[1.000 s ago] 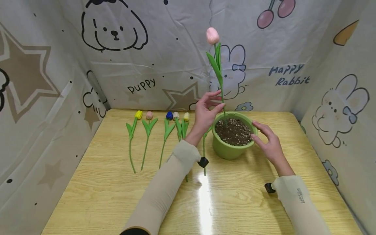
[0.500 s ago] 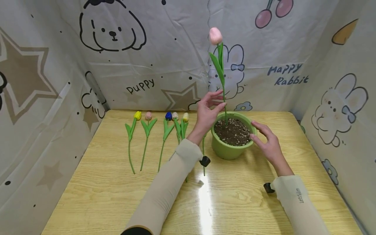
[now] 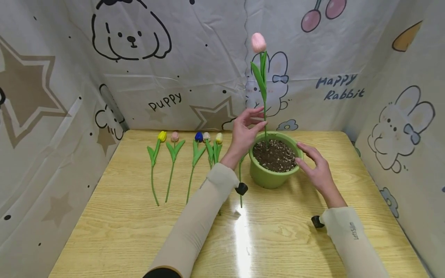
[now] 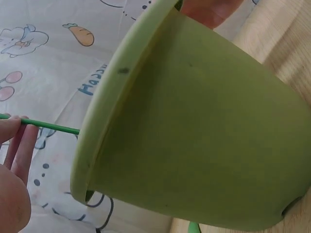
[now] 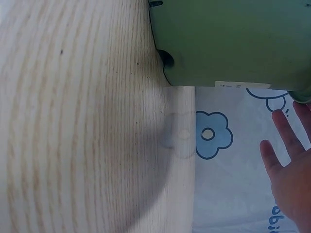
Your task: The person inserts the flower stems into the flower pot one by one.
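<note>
My left hand (image 3: 245,133) pinches the thin green stem of a pink tulip (image 3: 259,43) between thumb and fingers. The tulip stands nearly upright, with its stem's lower end in the dark soil (image 3: 274,156) of a green flowerpot (image 3: 269,178). In the left wrist view the stem (image 4: 53,126) runs from the fingertips to behind the pot's rim. On the pot's right side, my right hand (image 3: 318,170) touches the rim with its thumb and fingers spread apart. Its outer fingers look fairly straight in the right wrist view.
Left of the pot, several tulips lie on the wooden table (image 3: 114,231): a yellow one (image 3: 162,136), a pink one (image 3: 175,136), a blue one (image 3: 198,136) and pale ones. Another stem (image 3: 241,199) lies beside the pot, partly behind my left arm. Printed cloth surrounds the table.
The pink tulip's head has swung to the right, and its stem now stands straighter. My left hand has shifted slightly right with it. The right hand stays at the pot's rim.
</note>
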The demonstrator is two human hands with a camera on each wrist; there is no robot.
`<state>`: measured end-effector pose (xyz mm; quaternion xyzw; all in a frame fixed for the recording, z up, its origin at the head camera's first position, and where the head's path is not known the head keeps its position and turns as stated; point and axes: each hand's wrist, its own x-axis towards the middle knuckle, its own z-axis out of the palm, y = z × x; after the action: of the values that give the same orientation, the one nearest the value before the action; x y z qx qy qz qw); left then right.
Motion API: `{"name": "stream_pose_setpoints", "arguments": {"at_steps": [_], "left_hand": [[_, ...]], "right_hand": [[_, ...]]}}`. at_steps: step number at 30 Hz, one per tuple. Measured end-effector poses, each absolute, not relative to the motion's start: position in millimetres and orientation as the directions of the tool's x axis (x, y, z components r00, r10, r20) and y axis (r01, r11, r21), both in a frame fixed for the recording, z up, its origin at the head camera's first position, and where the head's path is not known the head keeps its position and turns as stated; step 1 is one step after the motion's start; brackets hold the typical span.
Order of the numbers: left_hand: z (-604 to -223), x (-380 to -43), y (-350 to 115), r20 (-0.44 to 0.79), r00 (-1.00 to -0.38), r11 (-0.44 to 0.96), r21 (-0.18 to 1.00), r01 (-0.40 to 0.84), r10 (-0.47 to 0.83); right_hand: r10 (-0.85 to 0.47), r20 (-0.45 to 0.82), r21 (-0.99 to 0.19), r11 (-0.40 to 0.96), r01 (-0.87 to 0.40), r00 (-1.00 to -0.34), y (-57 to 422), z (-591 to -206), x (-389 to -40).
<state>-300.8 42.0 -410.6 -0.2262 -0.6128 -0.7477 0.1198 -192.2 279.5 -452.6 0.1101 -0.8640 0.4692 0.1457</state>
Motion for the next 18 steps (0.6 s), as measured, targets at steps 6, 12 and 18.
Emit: {"name": "stream_pose_setpoints", "arguments": {"at_steps": [6, 12, 18], "left_hand": [[-414, -303, 36, 0.483, -0.868, -0.227, 0.863, 0.451, 0.111], [-414, -304, 35, 0.48, -0.871, -0.227, 0.865, 0.449, 0.106], [-408, -298, 42, 0.486, -0.863, -0.247, 0.861, 0.445, 0.136]], "right_hand": [[-0.04, 0.359, -0.773, 0.548, -0.321, -0.933, 292, -475, -206], [-0.039, 0.371, -0.775, 0.538, -0.332, -0.928, 297, -484, -212], [-0.046, 0.377, -0.78, 0.523, -0.344, -0.925, 296, -484, -212]]}}
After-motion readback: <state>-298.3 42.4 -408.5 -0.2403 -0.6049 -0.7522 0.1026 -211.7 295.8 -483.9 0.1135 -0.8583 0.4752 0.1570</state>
